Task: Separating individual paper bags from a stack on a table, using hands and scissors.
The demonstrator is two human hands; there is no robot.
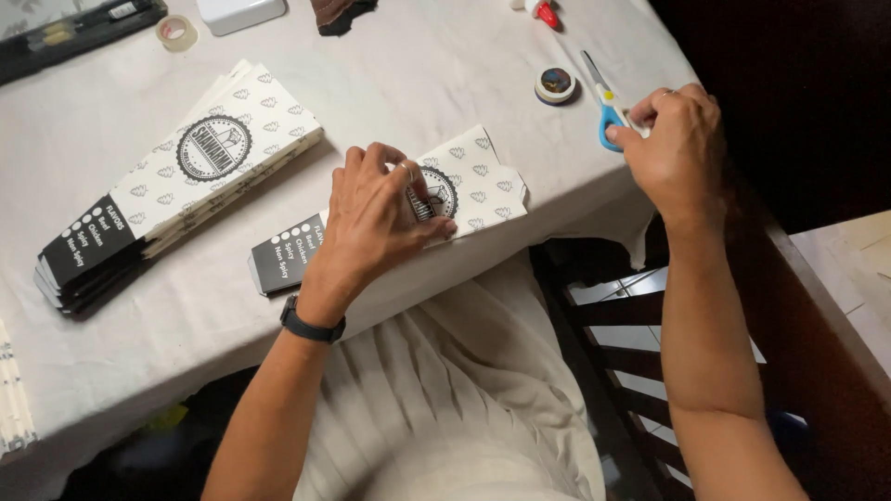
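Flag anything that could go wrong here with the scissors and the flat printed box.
The right hand reaches the blue-handled scissors lying close to the table edge; a nudge might drop them. The flat printed box under the left hand overhangs that edge and could slip.

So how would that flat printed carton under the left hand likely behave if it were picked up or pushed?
The carton looks like thin folded card, so probably light and slightly bendy. Lying flat on the tablecloth, it should slide, not roll. The left hand presses it down; without that it could easily shift.
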